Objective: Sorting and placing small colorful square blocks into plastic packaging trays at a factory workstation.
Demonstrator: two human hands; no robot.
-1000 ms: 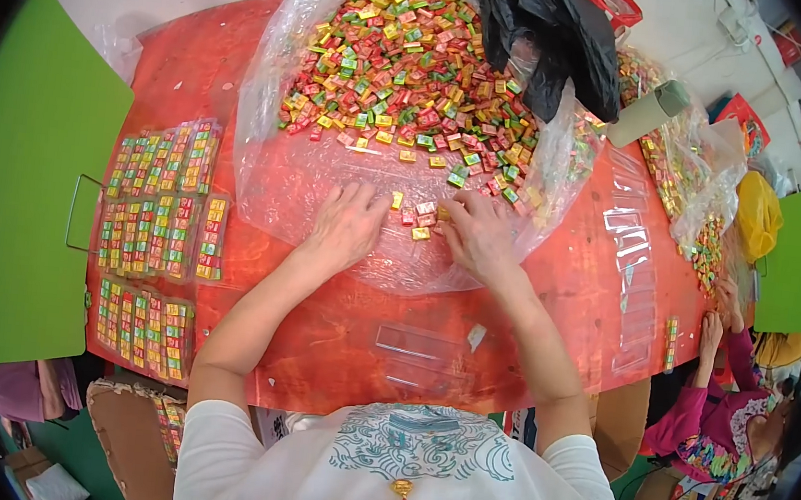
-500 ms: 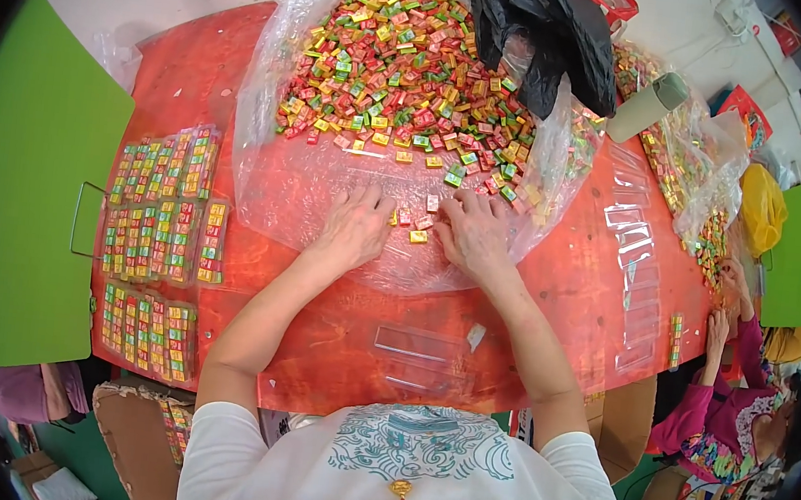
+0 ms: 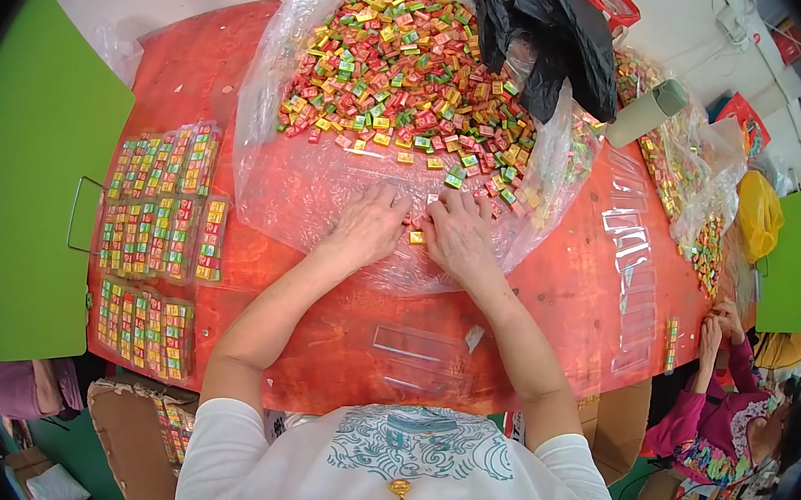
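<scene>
Small foil-like wrapped block candies (image 3: 389, 66) in red, yellow and green lie heaped on a clear plastic bag (image 3: 277, 180) spread over the red table. My left hand (image 3: 371, 226) rests palm down on the bag's near part, its fingers bent and close together at a few loose candies. Facing it, my right hand (image 3: 460, 236) has its fingers curled over candies there. Between the hands a yellow candy (image 3: 417, 238) shows on the bag, untouched. Other pieces are partly hidden under my fingers.
Filled clear trays of candies (image 3: 156, 236) are stacked at left beside a green panel (image 3: 31, 185). Flat clear trays (image 3: 631, 263) lie right, another (image 3: 420, 344) near me. A green bottle (image 3: 647, 113) and black bag (image 3: 555, 43) stand beyond. A co-worker's hands (image 3: 721, 324) work far right.
Both hands have moved toward each other over the loose candies, covering several that were visible. The co-worker's hands have shifted slightly nearer the table's edge.
</scene>
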